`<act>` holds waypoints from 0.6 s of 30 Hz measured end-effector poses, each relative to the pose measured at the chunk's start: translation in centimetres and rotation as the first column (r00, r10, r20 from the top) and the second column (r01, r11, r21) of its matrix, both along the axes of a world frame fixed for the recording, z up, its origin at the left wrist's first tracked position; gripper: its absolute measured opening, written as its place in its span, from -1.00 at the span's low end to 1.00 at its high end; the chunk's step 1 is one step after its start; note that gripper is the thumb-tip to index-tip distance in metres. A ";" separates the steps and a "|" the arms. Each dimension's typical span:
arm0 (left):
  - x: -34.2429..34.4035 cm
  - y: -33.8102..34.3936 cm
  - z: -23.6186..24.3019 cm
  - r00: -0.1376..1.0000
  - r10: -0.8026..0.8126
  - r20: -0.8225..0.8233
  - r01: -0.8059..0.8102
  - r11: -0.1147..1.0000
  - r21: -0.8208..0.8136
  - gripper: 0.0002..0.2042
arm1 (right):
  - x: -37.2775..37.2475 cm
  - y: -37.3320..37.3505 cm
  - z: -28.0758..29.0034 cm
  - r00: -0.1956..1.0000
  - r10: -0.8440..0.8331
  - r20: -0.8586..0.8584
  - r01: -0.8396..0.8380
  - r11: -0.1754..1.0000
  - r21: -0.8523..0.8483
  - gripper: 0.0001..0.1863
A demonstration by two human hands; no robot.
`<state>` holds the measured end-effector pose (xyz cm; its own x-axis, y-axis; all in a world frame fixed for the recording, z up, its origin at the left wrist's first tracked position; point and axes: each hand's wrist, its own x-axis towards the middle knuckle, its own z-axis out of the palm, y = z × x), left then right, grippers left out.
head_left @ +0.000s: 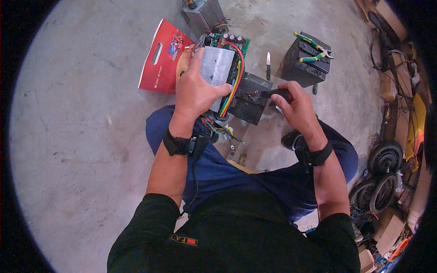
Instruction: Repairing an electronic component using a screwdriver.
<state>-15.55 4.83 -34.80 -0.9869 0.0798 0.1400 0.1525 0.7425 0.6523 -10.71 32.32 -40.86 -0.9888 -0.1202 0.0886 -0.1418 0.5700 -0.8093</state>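
Note:
My left hand [196, 91] is closed around a controller circuit board, its thumb lying across a flat aluminium plate [217, 63] on the board. Red, yellow and green wires [237, 77] run along the board's right side, and a bundle of loose wire ends [223, 128] hangs at its near end. My right hand [297, 105] grips a black-handled tool [278, 94]. Its thin end points left, over a black box-shaped part [248, 109]; the tip is too small to make out. Short pale bristles [279, 109] show just below my right fingers.
A red carrier bag [166, 59] stands left of the board, and a finned metal case [203, 16] lies behind it. A knife [268, 66] lies on the concrete floor. Green-and-yellow pliers [314, 48] rest on a black battery [305, 63]. Wheels [385, 157] and cardboard line the right side.

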 end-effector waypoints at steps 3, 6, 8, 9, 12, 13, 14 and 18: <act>0.0 0.0 -0.1 1.000 0.003 0.001 -0.003 1.000 -0.009 0.00 | 0.0 0.1 0.1 1.000 -0.005 -0.007 0.005 1.000 0.012 -0.67; 0.0 -0.2 -0.1 1.000 0.004 -0.005 -0.004 1.000 -0.012 0.01 | -0.1 0.0 0.2 1.000 0.000 -0.008 0.001 1.000 0.011 -0.67; -0.1 -0.4 -0.4 1.000 0.003 -0.015 -0.003 1.000 -0.006 0.01 | -0.1 -0.1 0.4 1.000 -0.003 -0.006 0.003 1.000 0.006 -0.67; -0.1 -0.3 -0.5 1.000 0.001 -0.021 -0.001 1.000 0.001 0.01 | -0.1 -0.1 0.4 1.000 -0.006 0.000 0.006 1.000 0.002 -0.66; 0.0 -0.1 0.1 0.999 0.011 0.033 -0.011 1.000 0.006 0.01 | -0.2 -0.1 -0.1 0.999 -0.008 -0.044 0.008 1.000 0.005 -0.66; 0.0 -0.1 0.1 0.999 0.010 0.032 -0.010 1.000 0.005 0.01 | -0.3 -0.1 -0.2 0.999 -0.008 -0.044 0.009 1.000 0.005 -0.66; -0.1 -0.1 0.0 1.000 0.010 0.024 -0.010 1.000 0.001 0.00 | -0.3 -0.2 -0.2 0.998 -0.008 -0.064 0.008 1.000 -0.011 -0.65; -0.1 -0.2 -0.3 1.000 -0.004 -0.011 0.005 1.000 0.016 0.00 | -0.5 -0.3 -0.4 0.999 -0.003 -0.040 0.003 1.000 -0.010 -0.64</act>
